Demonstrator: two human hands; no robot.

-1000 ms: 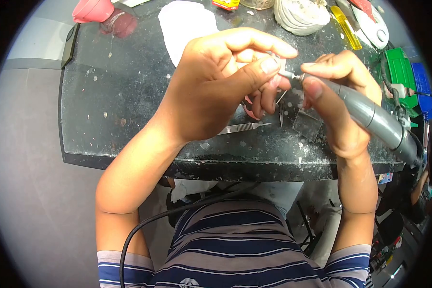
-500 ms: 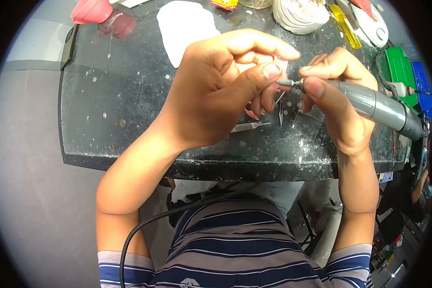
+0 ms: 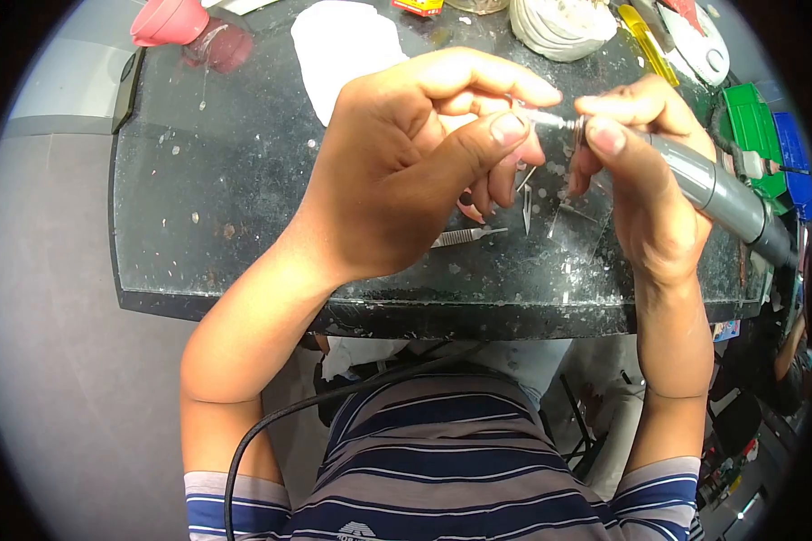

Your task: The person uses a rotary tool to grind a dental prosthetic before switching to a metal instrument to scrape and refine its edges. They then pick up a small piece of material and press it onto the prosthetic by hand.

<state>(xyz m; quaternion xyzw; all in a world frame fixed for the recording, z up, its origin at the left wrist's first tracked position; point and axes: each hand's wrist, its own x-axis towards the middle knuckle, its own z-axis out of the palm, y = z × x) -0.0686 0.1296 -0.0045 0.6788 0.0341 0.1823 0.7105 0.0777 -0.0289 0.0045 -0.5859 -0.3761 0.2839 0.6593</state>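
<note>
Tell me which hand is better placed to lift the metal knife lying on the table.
Left. The left hand hovers right above the knife, pinching only something small; the right hand grips the grey tool.

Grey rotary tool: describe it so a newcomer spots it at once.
Start at the black table; above its right side the right hand grips the grey rotary tool. It alone is a thick grey cylinder, its thin metal tip pointing at the left hand.

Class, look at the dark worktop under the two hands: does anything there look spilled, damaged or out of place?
Yes. The black glossy worktop is speckled all over with pale flecks and dust, thickest near its front edge. A bare metal scalpel lies loose just beneath the left hand, blade exposed. The right hand holds a grey rotary handpiece.
</note>
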